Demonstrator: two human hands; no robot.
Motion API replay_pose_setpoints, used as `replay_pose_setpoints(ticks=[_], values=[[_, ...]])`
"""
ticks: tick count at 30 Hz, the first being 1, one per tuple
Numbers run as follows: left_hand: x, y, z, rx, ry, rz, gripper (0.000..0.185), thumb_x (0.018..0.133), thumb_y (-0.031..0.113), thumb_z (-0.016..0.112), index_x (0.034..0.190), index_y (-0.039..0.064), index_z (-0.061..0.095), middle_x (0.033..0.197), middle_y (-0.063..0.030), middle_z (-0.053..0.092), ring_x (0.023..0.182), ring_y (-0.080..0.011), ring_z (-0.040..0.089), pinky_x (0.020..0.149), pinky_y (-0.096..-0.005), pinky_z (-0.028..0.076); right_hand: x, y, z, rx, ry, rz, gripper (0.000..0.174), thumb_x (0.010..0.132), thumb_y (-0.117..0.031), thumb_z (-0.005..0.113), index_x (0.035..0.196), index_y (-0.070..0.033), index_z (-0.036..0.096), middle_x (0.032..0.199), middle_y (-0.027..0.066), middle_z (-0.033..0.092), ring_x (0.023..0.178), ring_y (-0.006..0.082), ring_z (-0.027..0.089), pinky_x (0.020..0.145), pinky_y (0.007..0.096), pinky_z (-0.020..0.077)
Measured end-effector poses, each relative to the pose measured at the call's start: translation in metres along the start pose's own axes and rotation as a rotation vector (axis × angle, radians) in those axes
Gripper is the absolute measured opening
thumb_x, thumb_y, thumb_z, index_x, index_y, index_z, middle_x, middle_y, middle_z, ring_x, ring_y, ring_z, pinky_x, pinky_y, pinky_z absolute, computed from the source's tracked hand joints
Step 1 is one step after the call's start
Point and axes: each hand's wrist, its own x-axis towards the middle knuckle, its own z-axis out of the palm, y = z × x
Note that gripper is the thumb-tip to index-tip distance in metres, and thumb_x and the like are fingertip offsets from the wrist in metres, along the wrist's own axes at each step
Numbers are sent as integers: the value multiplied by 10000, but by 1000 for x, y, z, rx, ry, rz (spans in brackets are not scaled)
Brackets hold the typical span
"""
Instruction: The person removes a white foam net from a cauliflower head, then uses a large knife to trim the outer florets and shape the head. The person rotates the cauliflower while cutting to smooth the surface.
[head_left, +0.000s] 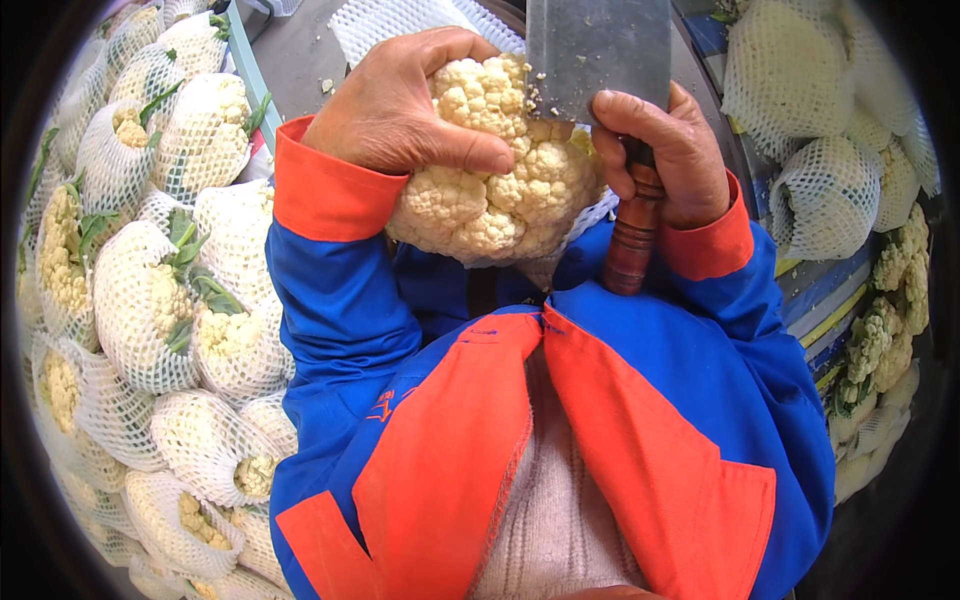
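My left hand (405, 112) grips a large cream-white cauliflower head (495, 202) in front of my chest, its thumb across the florets. In my right hand (664, 150) is a cleaver (600, 56) with a broad grey steel blade and a turned reddish-brown wooden handle. The thumb presses the blade near its lower corner, and the handle points down towards my jacket. The blade's left lower corner lies against the top right of the cauliflower, with small white crumbs on the steel. White foam netting (589, 217) shows beneath the cauliflower's right side.
Many cauliflowers in white foam net sleeves (142, 307) are piled at the left, beside a pale blue edge (251, 67). More netted cauliflowers (829, 195) and bare ones (885, 337) lie at the right. Foam netting (412, 22) rests on the grey surface ahead.
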Motion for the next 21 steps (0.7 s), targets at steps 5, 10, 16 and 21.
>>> replay_pose_setpoints(ticks=[5, 10, 16, 21], values=[[-2, 1, 0, 42, 6, 6, 608, 581, 203, 911, 1070, 6, 609, 931, -17, 646, 853, -82, 595, 792, -246, 492, 1, 2, 2, -14, -3, -1, 119, 855, -140, 642, 859, -26, 605, 600, 63, 591, 389, 126, 499, 379, 236, 390], [0, 1, 0, 114, 12, 76, 615, 576, 230, 914, 1062, 3, 615, 930, -12, 638, 860, -89, 593, 801, -247, 488, 0, 4, 4, 21, 14, -4, 105, 850, -125, 641, 861, -26, 609, 600, 61, 587, 378, 126, 490, 370, 235, 388], [0, 2, 1, 166, 33, 75, 610, 565, 218, 910, 1054, -1, 619, 946, -16, 618, 866, -91, 582, 794, -249, 481, 2, 5, 6, 68, 18, 36, 95, 848, -122, 643, 851, -33, 609, 595, 47, 568, 383, 125, 486, 367, 235, 394], [1, 3, 3, 200, 39, 74, 606, 559, 185, 903, 1058, -4, 616, 930, -13, 621, 853, -92, 581, 783, -249, 481, 2, 6, 9, 107, 37, 12, 86, 848, -114, 640, 845, -34, 610, 595, 41, 562, 385, 121, 484, 372, 233, 396]])
